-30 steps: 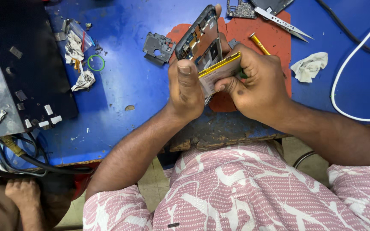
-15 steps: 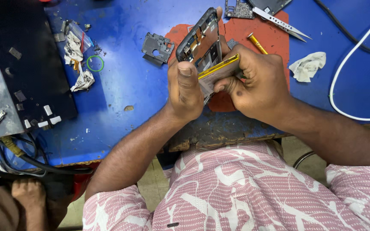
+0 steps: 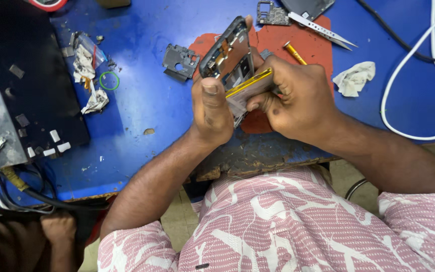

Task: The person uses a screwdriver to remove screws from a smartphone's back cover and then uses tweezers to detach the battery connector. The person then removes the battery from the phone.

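Observation:
My left hand (image 3: 212,108) grips an opened phone frame (image 3: 227,53), dark with exposed inner parts, tilted up on its edge above a red mat (image 3: 318,50). My right hand (image 3: 298,98) pinches a flat battery (image 3: 250,88) with a yellow edge, lifted partly out of the frame. Both hands press together at the lower end of the phone. A yellow-handled screwdriver (image 3: 295,53) lies on the mat just behind my right hand.
On the blue table (image 3: 142,106) lie a grey metal bracket (image 3: 179,61), metal tweezers (image 3: 320,30), a small circuit board (image 3: 273,12), a crumpled white tissue (image 3: 353,78), a white cable (image 3: 414,65), paper scraps with a green ring (image 3: 109,80), and a black panel (image 3: 31,85) at left.
The hands and phone have stayed almost still; the battery is held at much the same angle.

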